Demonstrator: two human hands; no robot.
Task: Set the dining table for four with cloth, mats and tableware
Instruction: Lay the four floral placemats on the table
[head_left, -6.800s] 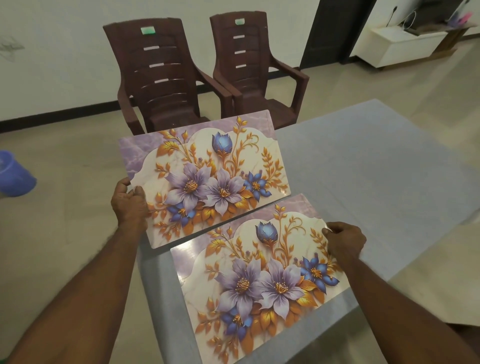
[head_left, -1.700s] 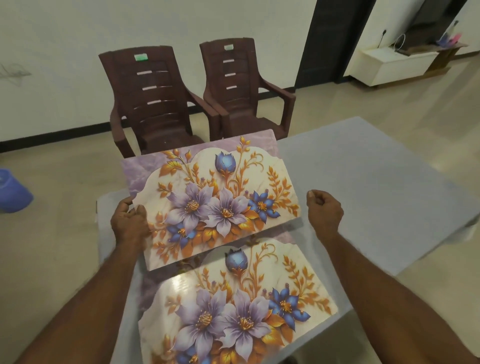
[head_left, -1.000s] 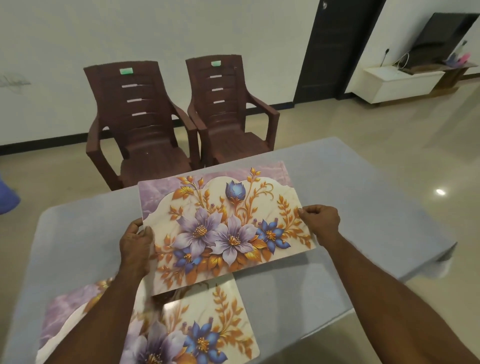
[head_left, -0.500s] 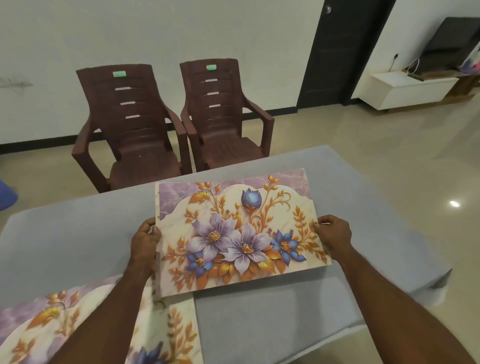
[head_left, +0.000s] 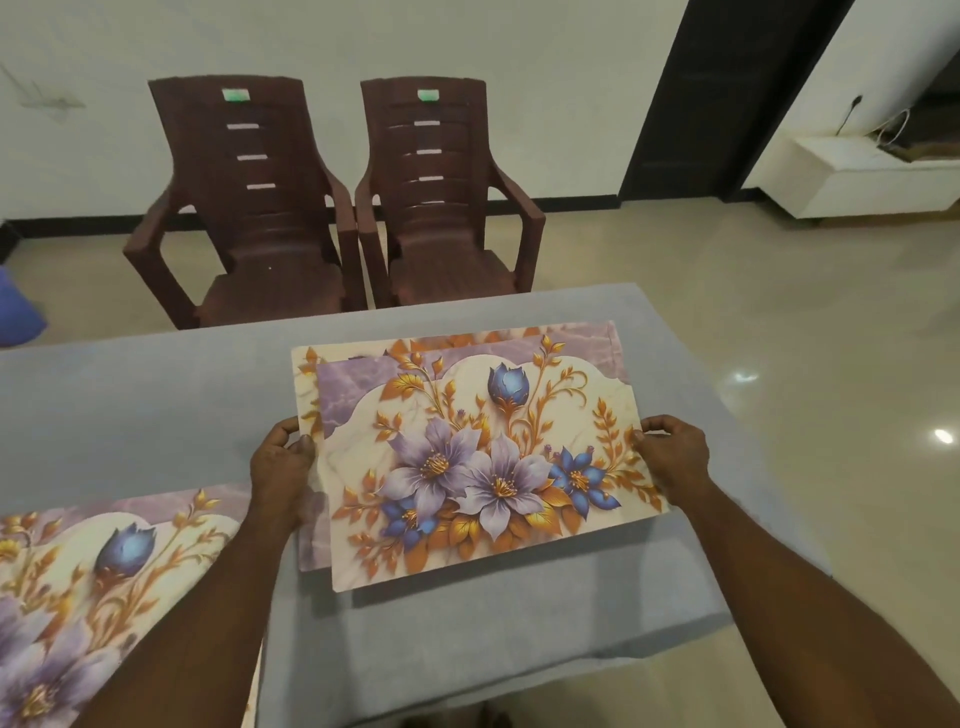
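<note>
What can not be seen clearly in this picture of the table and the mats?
- How many mats are in the held stack: the top mat hides all but the edges of what lies beneath, head view.
- The laid mat: cut off by the left and bottom edges.
- Fingers of the left hand and right hand: tucked under the stack.
- The table: its legs are hidden by the grey cloth.

Looks like someone's home dining room: two brown plastic armchairs (head_left: 332, 202), tiled floor (head_left: 727, 312), white TV cabinet (head_left: 857, 176).
</note>
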